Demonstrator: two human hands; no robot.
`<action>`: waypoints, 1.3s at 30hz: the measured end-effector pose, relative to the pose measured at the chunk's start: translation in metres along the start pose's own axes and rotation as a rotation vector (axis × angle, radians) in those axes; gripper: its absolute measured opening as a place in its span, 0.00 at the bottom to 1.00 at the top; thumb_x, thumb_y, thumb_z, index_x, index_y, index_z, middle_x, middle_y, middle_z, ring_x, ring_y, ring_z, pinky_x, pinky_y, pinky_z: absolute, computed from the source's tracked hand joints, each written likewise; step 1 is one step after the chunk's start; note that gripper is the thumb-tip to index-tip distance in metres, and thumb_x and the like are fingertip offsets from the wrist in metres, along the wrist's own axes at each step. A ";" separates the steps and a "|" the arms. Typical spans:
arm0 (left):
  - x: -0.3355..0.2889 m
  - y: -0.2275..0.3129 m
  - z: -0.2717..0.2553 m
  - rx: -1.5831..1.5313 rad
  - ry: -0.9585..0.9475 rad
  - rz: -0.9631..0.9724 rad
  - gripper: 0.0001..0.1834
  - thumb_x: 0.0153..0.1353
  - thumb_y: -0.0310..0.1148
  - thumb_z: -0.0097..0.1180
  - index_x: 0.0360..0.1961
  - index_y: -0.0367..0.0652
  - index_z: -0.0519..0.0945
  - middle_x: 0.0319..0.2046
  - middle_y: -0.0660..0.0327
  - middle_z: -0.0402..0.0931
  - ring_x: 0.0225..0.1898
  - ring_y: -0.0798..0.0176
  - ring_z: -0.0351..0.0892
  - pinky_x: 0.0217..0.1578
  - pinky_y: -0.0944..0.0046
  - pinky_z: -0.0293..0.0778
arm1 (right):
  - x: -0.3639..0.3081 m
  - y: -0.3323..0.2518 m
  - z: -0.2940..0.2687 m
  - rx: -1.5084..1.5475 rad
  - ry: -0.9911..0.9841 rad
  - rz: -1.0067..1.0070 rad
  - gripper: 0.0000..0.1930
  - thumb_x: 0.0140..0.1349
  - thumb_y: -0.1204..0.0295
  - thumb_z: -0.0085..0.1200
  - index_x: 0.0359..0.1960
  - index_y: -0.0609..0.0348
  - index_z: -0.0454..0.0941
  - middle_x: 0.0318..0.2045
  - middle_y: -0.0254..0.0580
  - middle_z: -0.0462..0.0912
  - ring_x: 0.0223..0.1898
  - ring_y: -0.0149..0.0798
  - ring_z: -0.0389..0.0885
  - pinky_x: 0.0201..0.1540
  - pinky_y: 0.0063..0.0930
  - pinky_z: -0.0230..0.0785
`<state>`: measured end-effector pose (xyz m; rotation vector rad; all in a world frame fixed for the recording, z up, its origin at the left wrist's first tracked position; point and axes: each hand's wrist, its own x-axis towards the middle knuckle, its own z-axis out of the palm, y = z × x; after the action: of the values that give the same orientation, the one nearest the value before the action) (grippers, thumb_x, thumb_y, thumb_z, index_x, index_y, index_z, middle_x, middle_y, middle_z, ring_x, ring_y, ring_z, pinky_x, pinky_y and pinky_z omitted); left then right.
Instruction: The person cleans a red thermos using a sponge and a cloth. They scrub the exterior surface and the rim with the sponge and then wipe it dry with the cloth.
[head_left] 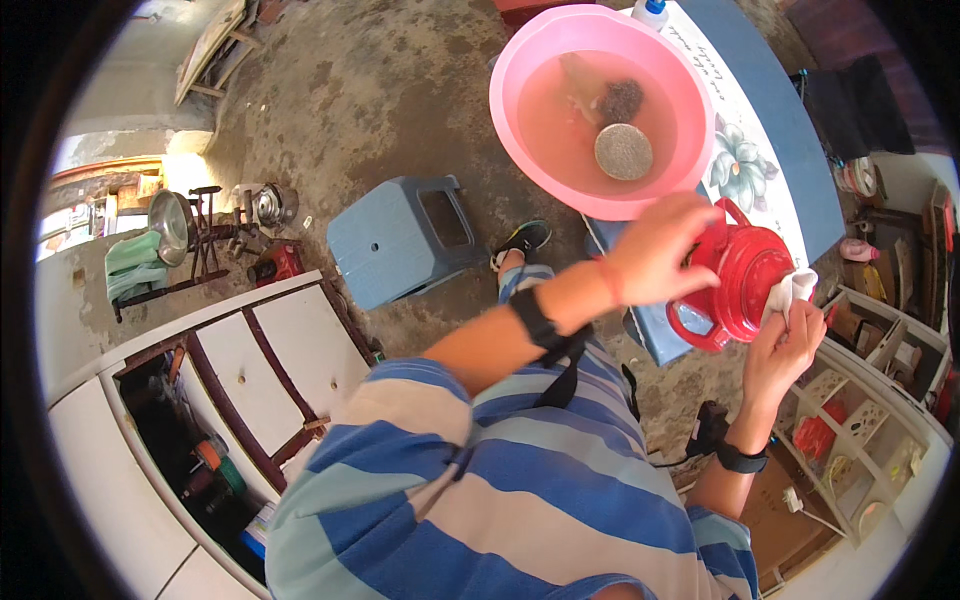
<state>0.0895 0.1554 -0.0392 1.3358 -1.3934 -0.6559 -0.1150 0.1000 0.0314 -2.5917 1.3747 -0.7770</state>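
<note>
A glossy red two-handled pot is tilted at the edge of the table, to the right of my body. My left hand is curled at its near left side, thumb and fingers apart around the rim; part of the grip is hidden. In my right hand is a bunched white cloth, pinched and pressed to the pot's right side. Just beyond stands a pink basin of cloudy water. In it are a dark scrubber, a round greyish disc and something pale and soft underwater.
A flower-printed white cover lies on the blue table. On the floor to the left stands a blue plastic stool. White cabinets line the lower left, and open shelving is at right. A blue-capped bottle stands behind the basin.
</note>
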 end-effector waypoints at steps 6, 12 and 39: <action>-0.117 -0.070 -0.121 0.162 0.243 -0.551 0.27 0.55 0.40 0.69 0.53 0.38 0.76 0.49 0.52 0.79 0.51 0.56 0.79 0.53 0.58 0.73 | 0.000 0.014 0.001 0.127 0.014 -0.043 0.10 0.55 0.86 0.47 0.37 0.73 0.78 0.36 0.48 0.76 0.37 0.48 0.72 0.41 0.38 0.67; -0.252 -0.159 -0.225 0.444 0.217 -1.009 0.29 0.55 0.47 0.68 0.50 0.36 0.77 0.43 0.51 0.82 0.49 0.56 0.80 0.52 0.56 0.74 | -0.014 0.050 -0.004 0.220 0.128 0.076 0.12 0.59 0.80 0.45 0.41 0.76 0.77 0.39 0.48 0.77 0.40 0.42 0.75 0.45 0.35 0.68; -0.286 -0.350 -0.138 0.984 -1.622 -1.253 0.41 0.53 0.66 0.55 0.65 0.59 0.71 0.66 0.68 0.67 0.73 0.50 0.48 0.54 0.11 0.17 | 0.008 0.090 -0.069 0.128 0.366 0.768 0.24 0.66 0.63 0.44 0.55 0.71 0.74 0.48 0.50 0.78 0.49 0.42 0.77 0.50 0.36 0.74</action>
<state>0.2935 0.3809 -0.4010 2.7228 -2.0256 -2.5048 -0.2120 0.0504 0.0650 -1.6341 2.1152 -1.1469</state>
